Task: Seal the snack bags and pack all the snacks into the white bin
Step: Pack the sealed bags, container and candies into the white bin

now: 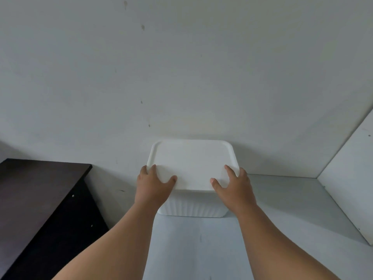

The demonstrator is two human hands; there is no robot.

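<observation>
The white bin point(191, 207) with ribbed sides stands on a white surface against the wall, and a flat white lid point(191, 162) covers its top. My left hand point(154, 182) grips the lid's near left corner, thumb on top and fingers over the edge. My right hand point(234, 182) grips the near right corner the same way. What is inside the bin is hidden by the lid. No snack bags are in view.
A dark brown cabinet point(36, 195) stands to the left, lower than the white surface point(272, 219). A white side panel point(351, 178) rises at the right. The pale wall point(181, 77) runs right behind the bin.
</observation>
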